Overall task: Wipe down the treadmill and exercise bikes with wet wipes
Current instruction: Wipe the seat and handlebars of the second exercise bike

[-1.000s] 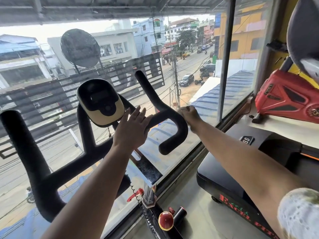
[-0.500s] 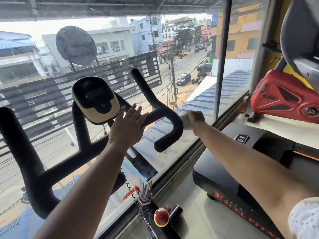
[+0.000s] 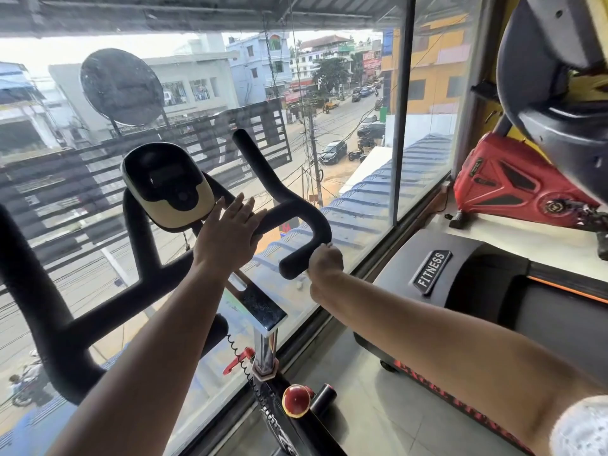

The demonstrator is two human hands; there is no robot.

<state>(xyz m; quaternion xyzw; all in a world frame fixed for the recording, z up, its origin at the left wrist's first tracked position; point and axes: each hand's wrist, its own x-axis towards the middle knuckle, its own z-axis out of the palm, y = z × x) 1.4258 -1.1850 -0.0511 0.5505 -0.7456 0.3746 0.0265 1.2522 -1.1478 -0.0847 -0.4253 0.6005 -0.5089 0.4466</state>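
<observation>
Left hand (image 3: 230, 235): flat, fingers straight, holding nothing. Palm braced on the handlebar (image 3: 296, 209) just right of the console (image 3: 167, 185), centre frame.
Right hand (image 3: 326, 263): fisted against the handlebar's hooked end, centre-right. Can't tell if there's a wipe inside, palm is hidden.
Exercise bike (image 3: 266, 347): centre-left, up against the window.
Treadmill (image 3: 493, 291): lower right, neither hand on it.
Step, my read: wiping the hooked grip.
Doing it well: brace firmly with the left. Wrap the foam fully, roll the wrist to reach the underside, and run out to the tip. Upright horn and console look like the next targets.
</observation>
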